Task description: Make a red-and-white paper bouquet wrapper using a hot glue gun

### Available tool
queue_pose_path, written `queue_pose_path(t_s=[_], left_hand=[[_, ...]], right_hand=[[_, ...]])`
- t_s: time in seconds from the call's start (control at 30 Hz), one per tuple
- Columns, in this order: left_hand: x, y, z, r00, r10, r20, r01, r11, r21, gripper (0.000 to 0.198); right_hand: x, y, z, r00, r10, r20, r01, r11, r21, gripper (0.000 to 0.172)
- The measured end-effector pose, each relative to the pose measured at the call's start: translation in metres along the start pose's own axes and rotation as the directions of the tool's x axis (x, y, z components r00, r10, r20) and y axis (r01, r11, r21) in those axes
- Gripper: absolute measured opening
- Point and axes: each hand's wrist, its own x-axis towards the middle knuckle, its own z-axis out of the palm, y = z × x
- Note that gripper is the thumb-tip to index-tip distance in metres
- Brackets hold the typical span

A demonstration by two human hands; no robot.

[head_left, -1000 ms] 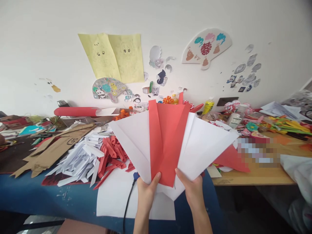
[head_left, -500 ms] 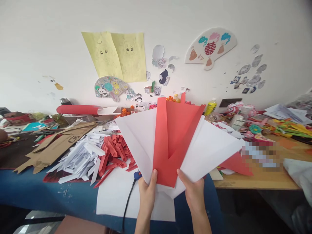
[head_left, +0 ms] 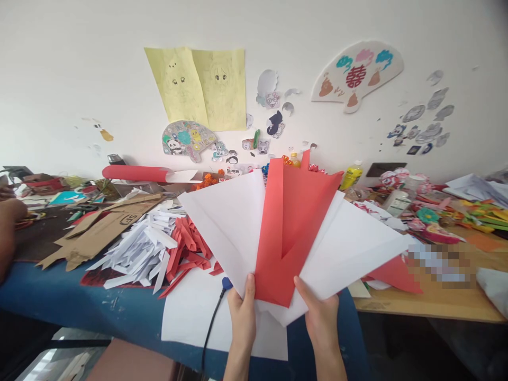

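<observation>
Held up before me is a spread of folded paper, with a red folded paper [head_left: 296, 233] in the middle, a white wing [head_left: 232, 217] on its left and another white wing [head_left: 353, 248] on its right. My left hand [head_left: 243, 312] pinches the lower left, thumb in front near the red edge. On the lower right, my right hand [head_left: 323, 320] grips the white part, its thumb at the red edge. The other fingers of both hands are hidden behind the paper. Beneath it, a white sheet [head_left: 190, 323] lies on the blue table cover [head_left: 130, 312].
White folded strips [head_left: 138, 254] and red folded strips [head_left: 186, 248] are heaped to the left, beside torn cardboard [head_left: 103, 227]. A black cable [head_left: 212, 323] hangs over the front edge. Bottles [head_left: 397, 201] and paper crafts crowd the right. Another person's arm [head_left: 10, 227] enters at far left.
The view has shifted slightly, so the surroundings sit further right. Both hands keep their hold, and the left white wing leans out a little wider. More of the other person's arm shows at left.
</observation>
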Motion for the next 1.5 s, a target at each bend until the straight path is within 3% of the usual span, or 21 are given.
queue_pose_path(t_s=[0.17,0.43,0.83,1.1,1.23,1.5], left_hand=[[0.002,-0.003,-0.003,0.999,0.024,-0.031,-0.023,0.999,0.028,0.056],[0.0,0.006,-0.001,1.0,0.022,0.013,-0.023,0.996,0.084,0.048],[-0.001,0.007,-0.002,1.0,0.021,-0.005,-0.021,0.996,0.091,0.047],[-0.002,0.008,0.002,0.999,0.026,-0.045,-0.021,0.995,0.096,0.048],[-0.001,0.009,0.002,0.998,0.035,-0.053,-0.03,0.995,0.097,0.046],[0.0,0.007,0.001,0.996,0.076,-0.037,-0.072,0.992,0.103,0.045]], right_hand=[[-0.001,-0.002,0.001,1.0,-0.007,0.006,0.008,0.999,-0.033,0.058],[-0.008,-0.013,0.003,0.999,0.0,0.043,0.002,0.999,-0.039,0.061],[-0.012,-0.02,0.007,1.0,0.005,-0.002,-0.005,0.998,-0.055,0.059],[-0.011,-0.022,0.005,0.998,0.018,0.056,-0.014,0.998,-0.064,0.055],[-0.009,-0.023,0.005,0.995,0.037,0.096,-0.033,0.999,-0.04,0.053],[-0.013,-0.023,0.012,0.998,-0.004,0.058,0.003,1.0,0.017,0.059]])
